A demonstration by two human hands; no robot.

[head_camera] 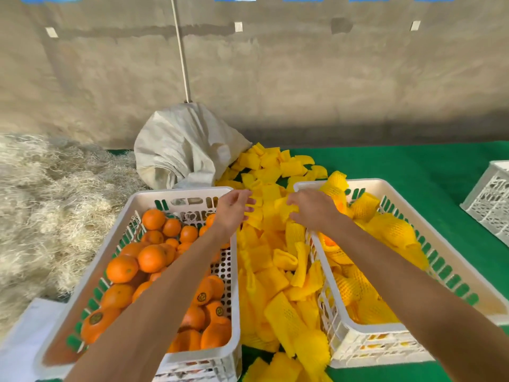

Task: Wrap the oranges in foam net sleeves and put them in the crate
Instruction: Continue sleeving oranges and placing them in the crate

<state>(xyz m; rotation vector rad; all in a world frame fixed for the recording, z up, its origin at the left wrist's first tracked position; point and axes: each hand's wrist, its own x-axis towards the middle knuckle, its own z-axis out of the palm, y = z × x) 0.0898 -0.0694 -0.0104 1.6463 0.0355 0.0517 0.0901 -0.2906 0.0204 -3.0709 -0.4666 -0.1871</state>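
Observation:
Between two white crates lies a pile of yellow foam net sleeves. The left crate holds several bare oranges. In the right crate are oranges wrapped in yellow sleeves. Both my hands reach over the far end of the pile. My right hand grips a yellow sleeve with curled fingers. My left hand pinches the left edge of the yellow foam there between fingers and thumb, though blur makes this hard to judge.
A white woven sack spills sleeves at the back, against a grey wall. Straw covers the ground at left. A green mat lies under the crates. Another white crate stands at the right edge.

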